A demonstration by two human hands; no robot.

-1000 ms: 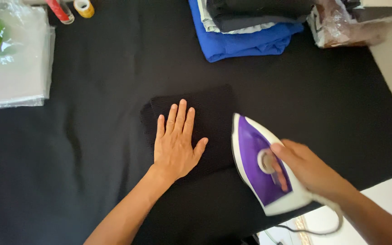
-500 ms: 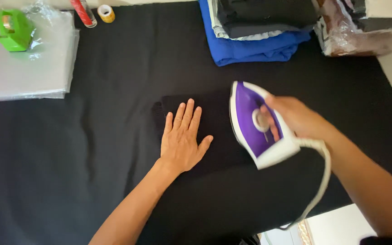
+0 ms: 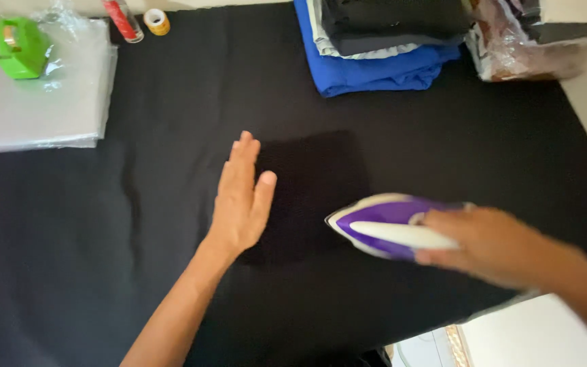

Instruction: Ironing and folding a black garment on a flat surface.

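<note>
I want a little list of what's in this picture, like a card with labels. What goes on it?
left hand: left hand flat, fingers together, on the left edge of the small folded black cloth
right hand: right hand grips the handle of the purple and white iron, at the cloth's lower right edge
surface: black fabric table cover
top middle: stack of folded clothes, blue at the bottom
top left: green tape dispenser on clear plastic bags
nearby: small yellow tape roll

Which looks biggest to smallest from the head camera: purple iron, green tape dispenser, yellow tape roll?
1. purple iron, though it is blurred and nearer the camera.
2. green tape dispenser.
3. yellow tape roll.
</note>
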